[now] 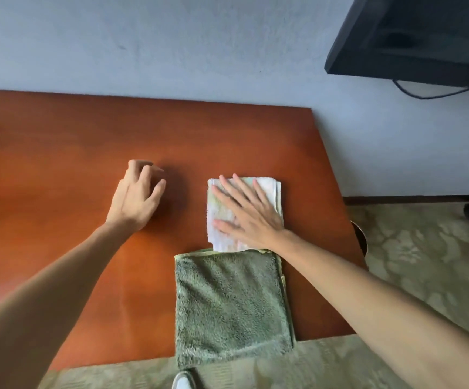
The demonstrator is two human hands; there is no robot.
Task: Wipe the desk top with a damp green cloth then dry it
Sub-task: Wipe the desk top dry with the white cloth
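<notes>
Pressing flat on white cloth [267,189], right hand [248,213] fingers spread.

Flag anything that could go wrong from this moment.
1. The green cloth overhangs the desk's near edge, so a nudge from the right arm might drop it.
2. The right hand lies flat on the white towel without a grip; it may bunch or slip when pushed.
</notes>
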